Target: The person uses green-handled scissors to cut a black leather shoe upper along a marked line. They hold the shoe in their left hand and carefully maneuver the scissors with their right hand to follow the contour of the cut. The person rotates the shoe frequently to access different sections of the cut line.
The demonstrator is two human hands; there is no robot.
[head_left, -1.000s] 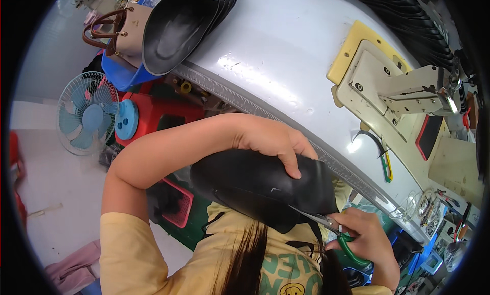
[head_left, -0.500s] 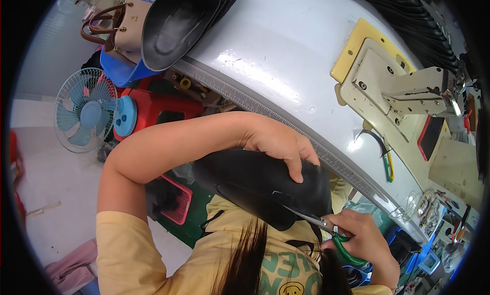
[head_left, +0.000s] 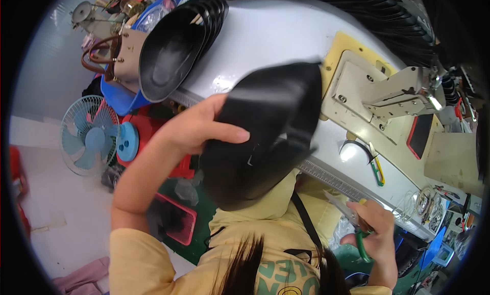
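Black piece (head_left: pixel 265 137), tip toward table (head_left: pixel 265 35).

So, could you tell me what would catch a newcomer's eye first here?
The big black curved piece in the middle, lifted over the white table by the left hand. Lower right, the right hand holds green-handled scissors. A stack of similar black pieces lies upper left.
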